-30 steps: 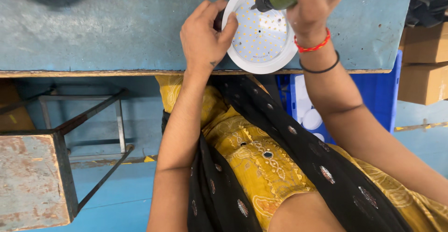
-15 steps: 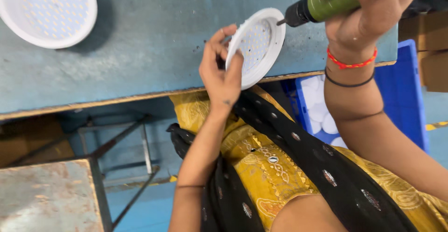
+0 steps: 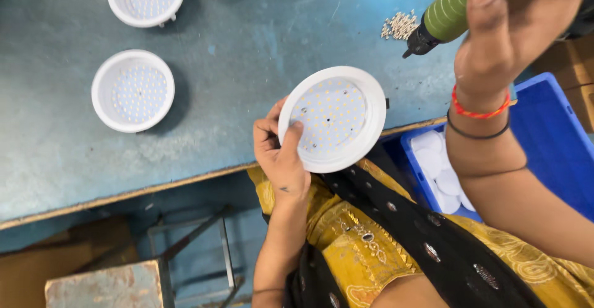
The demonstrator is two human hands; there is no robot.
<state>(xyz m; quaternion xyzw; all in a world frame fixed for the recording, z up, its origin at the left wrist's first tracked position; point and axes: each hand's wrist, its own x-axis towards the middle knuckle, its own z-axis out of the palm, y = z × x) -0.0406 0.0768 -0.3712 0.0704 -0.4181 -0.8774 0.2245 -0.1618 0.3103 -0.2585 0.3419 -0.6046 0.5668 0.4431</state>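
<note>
While the person's yellow patterned garment (image 3: 371, 258) with its black scarf (image 3: 433, 246) fills the near edge of the view, the left hand (image 3: 281, 153) grips a round white LED downlight (image 3: 333, 118) at the table's front edge, thumb pressed on its face and fingers curled behind the rim. Its dotted LED panel faces up, tilted slightly, partly overhanging the blue-grey table (image 3: 247, 54). To the right, the right hand (image 3: 513, 29), wearing red and black wristbands, is clamped around a green electric screwdriver (image 3: 451, 11), its black tip hovering above and clear of the light. Below it sits a blue bin (image 3: 550, 141) holding white discs (image 3: 439, 172). Farther back lie a small pile of screws (image 3: 399, 25) and more white downlights (image 3: 133, 90).
</note>
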